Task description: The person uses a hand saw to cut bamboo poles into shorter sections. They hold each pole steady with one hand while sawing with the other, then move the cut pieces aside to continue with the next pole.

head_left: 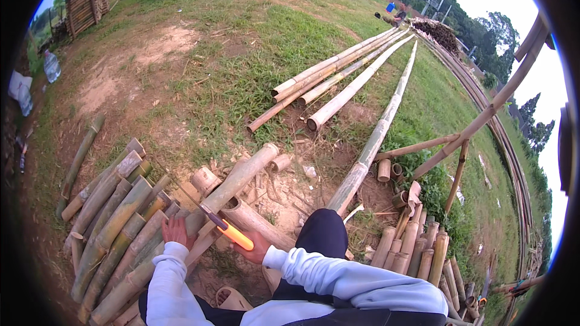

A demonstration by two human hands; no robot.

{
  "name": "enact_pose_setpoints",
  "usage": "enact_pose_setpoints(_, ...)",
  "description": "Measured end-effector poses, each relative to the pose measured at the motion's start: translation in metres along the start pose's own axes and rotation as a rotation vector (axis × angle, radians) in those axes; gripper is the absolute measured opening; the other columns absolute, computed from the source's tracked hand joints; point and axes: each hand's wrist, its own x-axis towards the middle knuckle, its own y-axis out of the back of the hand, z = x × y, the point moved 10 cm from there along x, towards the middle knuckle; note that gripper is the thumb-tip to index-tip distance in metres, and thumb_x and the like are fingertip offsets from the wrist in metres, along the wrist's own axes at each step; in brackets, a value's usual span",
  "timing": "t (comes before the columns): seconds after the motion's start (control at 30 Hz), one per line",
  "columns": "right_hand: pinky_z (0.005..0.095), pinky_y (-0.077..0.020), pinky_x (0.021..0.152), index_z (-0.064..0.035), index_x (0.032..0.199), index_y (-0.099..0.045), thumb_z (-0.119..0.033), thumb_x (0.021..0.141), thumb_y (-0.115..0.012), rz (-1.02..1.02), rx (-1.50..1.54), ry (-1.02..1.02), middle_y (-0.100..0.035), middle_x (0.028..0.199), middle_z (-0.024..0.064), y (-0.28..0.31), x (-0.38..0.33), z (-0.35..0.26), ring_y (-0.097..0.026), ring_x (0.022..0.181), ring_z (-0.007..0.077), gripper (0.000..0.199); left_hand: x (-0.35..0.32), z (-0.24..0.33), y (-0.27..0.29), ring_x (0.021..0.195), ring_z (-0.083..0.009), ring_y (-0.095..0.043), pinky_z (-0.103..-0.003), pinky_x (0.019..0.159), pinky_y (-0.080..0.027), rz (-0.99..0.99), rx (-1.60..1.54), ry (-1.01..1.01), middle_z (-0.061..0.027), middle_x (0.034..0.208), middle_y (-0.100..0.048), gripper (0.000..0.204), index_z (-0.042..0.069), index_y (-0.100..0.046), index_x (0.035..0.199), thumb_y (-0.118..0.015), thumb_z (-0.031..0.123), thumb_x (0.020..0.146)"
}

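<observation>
My right hand (258,247) is closed around the orange handle of a hand saw (238,236). The saw's thin blade lies across a bamboo pole (241,175), pointing away to the far left. Lower down on the pole, my left hand (176,232) rests over it with the fingers curved across its top; their tips are only partly visible. Beneath the raised end lie a thick bamboo length (257,223) and a short cut bamboo piece (205,180), with sawdust (281,208) on the ground around them.
Cut bamboo pieces (112,223) are piled at my left, and more short pieces (417,247) stand at my right. Long poles (356,93) stretch away over the grass. A bamboo frame (462,139) rises at the right. Several people sit or stand far off.
</observation>
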Motion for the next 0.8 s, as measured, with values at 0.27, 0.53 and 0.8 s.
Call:
enact_pose_setpoints(0.27, 0.036, -0.0491, 0.067, -0.0008, 0.098, -0.067, -0.019, 0.093, -0.073, -0.004, 0.086, -0.117, -0.066, 0.077, 0.0117, -0.004, -0.005, 0.009, -0.061, 0.07, 0.0186, 0.02, 0.007, 0.002, 0.004, 0.13, -0.0288, -0.05, -0.05, 0.119, -0.022, -0.097, -0.028, 0.061, -0.0154, 0.125, -0.065, 0.079, 0.003, -0.059, 0.124, -0.083, 0.053, 0.067)
enact_pose_setpoints(0.53, 0.035, -0.0496, 0.066, -0.0009, 0.098, -0.068, -0.016, 0.091, -0.074, 0.011, 0.08, -0.067, -0.066, 0.077, 0.011, 0.0, -0.008, -0.011, -0.062, 0.07, 0.018, 0.018, 0.011, -0.001, -0.002, 0.112, -0.0279, -0.064, -0.047, 0.115, -0.027, -0.186, -0.025, 0.138, -0.0139, 0.11, -0.072, 0.07, 0.006, -0.063, 0.116, -0.082, 0.053, 0.067)
enact_pose_setpoints(0.8, 0.0393, -0.0493, 0.064, -0.0019, 0.098, -0.066, -0.027, 0.092, -0.074, 0.009, 0.039, -0.069, -0.064, 0.073, 0.0148, 0.0, -0.007, -0.013, -0.061, 0.064, 0.0256, 0.027, 0.014, -0.002, -0.004, 0.107, -0.0272, -0.067, -0.045, 0.11, -0.03, -0.204, -0.049, 0.165, -0.0134, 0.103, -0.074, 0.067, 0.008, -0.064, 0.113, -0.081, 0.053, 0.067)
